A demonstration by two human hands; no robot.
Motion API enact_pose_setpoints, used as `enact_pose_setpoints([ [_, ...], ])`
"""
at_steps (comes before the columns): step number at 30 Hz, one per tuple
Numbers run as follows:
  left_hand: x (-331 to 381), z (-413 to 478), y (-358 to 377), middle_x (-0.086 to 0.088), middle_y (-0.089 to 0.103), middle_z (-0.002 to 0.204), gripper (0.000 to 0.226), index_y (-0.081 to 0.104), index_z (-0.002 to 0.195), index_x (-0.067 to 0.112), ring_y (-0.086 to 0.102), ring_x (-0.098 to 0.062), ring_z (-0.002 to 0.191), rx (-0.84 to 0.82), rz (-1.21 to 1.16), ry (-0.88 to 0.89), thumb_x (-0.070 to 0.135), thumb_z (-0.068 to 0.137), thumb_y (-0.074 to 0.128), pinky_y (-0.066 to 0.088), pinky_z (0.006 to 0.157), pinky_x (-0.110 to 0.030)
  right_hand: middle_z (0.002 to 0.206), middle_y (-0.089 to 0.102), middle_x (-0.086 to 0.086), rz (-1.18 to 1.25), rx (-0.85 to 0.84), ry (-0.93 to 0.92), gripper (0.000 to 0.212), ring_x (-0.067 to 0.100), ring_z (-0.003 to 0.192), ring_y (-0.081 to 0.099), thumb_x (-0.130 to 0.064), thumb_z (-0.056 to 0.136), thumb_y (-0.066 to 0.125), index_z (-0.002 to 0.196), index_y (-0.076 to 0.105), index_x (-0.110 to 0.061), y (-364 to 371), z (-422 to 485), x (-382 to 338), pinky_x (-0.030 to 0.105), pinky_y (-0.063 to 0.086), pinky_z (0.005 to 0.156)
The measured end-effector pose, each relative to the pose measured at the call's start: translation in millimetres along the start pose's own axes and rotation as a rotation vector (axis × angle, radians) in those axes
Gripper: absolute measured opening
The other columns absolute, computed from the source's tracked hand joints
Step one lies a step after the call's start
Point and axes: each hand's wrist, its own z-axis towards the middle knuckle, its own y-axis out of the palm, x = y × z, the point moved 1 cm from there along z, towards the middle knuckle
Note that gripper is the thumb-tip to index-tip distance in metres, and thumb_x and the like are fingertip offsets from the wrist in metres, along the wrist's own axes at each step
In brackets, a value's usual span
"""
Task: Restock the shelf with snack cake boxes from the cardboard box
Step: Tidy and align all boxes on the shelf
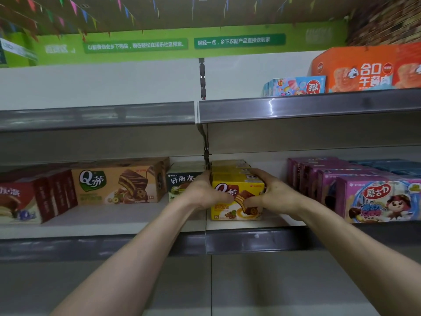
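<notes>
The yellow snack cake box (237,197) stands at the front of a row on the lower shelf (262,238), between a green box (180,183) and the purple boxes (373,199). I judge it light, stiff card, crushable; the side panels suit gripping. My left hand (202,190) and right hand (273,192) clamp its two sides. Count: at least three yellow boxes in file, five purple.
</notes>
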Motion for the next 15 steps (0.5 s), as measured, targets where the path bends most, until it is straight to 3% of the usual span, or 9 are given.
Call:
enact_pose_setpoints([
  [6,-3.1,7.1,-2.0,-0.001,0.057,0.131,0.087,0.034,0.142,0.022,0.058,-0.019,0.115,-0.02,0.127,-0.007,0.021,0.071,0.085,0.05,0.095,-0.032,0.119,0.06,-0.001,-0.121,-0.059,0.028,0.09,0.013,0.097,0.065,-0.008,0.077,0.077,0.149,0.025,-0.027,-0.3,4.8,-6.0,0.032,0.055,0.088],
  [8,-5.1,7.9,-3.9,-0.002,0.051,0.139,0.102,0.021,0.15,0.02,0.054,-0.021,0.122,-0.048,0.254,-0.028,0.028,0.07,0.085,0.047,0.101,-0.036,0.124,0.059,-0.001,-0.185,-0.105,0.033,0.088,0.013,0.102,0.064,-0.016,0.078,0.077,0.149,0.026,-0.028,-2.7,2.4,-11.6,0.031,0.052,0.093],
  [10,1.6,8.6,-6.1,-0.005,0.029,0.156,0.121,0.003,0.155,0.024,0.034,-0.026,0.14,-0.044,0.497,0.01,0.039,0.068,0.085,0.036,0.112,-0.043,0.142,0.048,0.001,-0.25,-0.132,0.038,0.082,0.018,0.119,0.055,-0.036,0.084,0.071,0.15,0.023,-0.029,-10.9,-1.2,-23.1,0.029,0.041,0.102],
  [12,18.0,8.8,-4.9,-0.003,0.002,0.163,0.125,-0.006,0.155,0.023,0.008,-0.026,0.149,-0.023,0.751,0.102,0.05,0.069,0.081,0.016,0.12,-0.047,0.155,0.03,0.0,-0.24,-0.028,0.022,0.074,0.023,0.137,0.037,-0.054,0.089,0.056,0.151,0.023,-0.032,-21.6,5.5,-36.3,0.033,0.029,0.108],
  [15,44.0,16.3,8.4,-0.006,0.003,0.162,0.122,-0.001,0.155,0.019,0.005,-0.027,0.149,-0.104,0.972,0.165,0.059,0.069,0.076,0.007,0.119,-0.048,0.158,0.023,-0.005,-0.252,0.08,-0.008,0.059,0.018,0.144,0.024,-0.052,0.098,0.038,0.151,0.028,-0.027,-26.9,32.3,-50.5,0.03,0.019,0.113],
])
